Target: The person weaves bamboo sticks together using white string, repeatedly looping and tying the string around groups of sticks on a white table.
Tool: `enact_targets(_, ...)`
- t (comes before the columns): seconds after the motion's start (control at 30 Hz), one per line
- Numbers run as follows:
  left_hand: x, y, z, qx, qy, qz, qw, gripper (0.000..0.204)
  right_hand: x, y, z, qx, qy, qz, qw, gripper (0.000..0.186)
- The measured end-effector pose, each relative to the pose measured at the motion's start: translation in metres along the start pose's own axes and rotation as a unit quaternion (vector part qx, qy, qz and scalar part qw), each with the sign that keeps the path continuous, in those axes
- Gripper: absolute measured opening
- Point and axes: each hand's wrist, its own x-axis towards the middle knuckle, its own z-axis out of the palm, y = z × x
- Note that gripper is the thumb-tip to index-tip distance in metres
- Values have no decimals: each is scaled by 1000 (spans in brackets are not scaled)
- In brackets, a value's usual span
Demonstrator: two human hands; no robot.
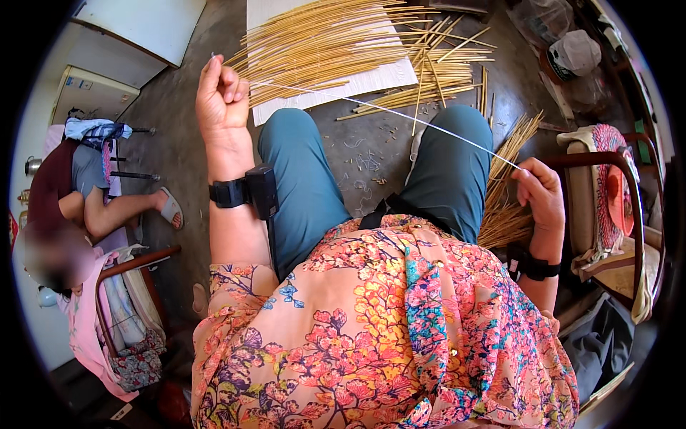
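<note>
A thin white string point(400, 114) stretches nearly straight above my knees, from one hand to the other. My left hand point(223, 96) is raised at the near left corner of a mat of straw-coloured reeds point(321, 46), its fingers closed on the string. Lower down, beyond my right knee, my right hand point(541, 187) pinches the other end. The reeds lie side by side on a white sheet point(393, 77) on the floor, with thin cross lines of thread visible among them. Loose reeds point(450, 64) lie crisscrossed at the sheet's right edge.
Bundled reeds point(511, 222) lie beside my right leg. Thread scraps point(368, 161) litter the floor between my feet. A chair point(607, 164) with a woven cover stands on the right. At the left, another person point(53, 164) sits near a second chair point(132, 286).
</note>
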Motion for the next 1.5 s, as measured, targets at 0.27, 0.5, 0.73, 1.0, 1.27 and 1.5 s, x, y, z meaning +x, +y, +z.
enact_targets(0.27,-17,5,-47,40,13,-3,999,12,28,-1,5,11,167,-72,983,7)
enact_targets(0.5,-48,-10,-45,46,73,-86,993,9,62,-18,-28,216,198,-168,941,2)
enact_targets(0.73,-64,-32,-46,53,142,-175,973,10,96,-57,-49,412,29,-207,887,6)
enact_targets(1.0,-77,-51,-43,91,172,-211,958,10,103,-119,-18,558,-161,-170,797,13)
enact_targets(1.27,-69,-78,-33,228,130,-315,912,16,138,-143,-24,556,-156,-249,778,18)
enact_targets(1.5,-54,-117,-41,490,134,-173,844,33,139,-125,36,469,-144,-229,841,21)
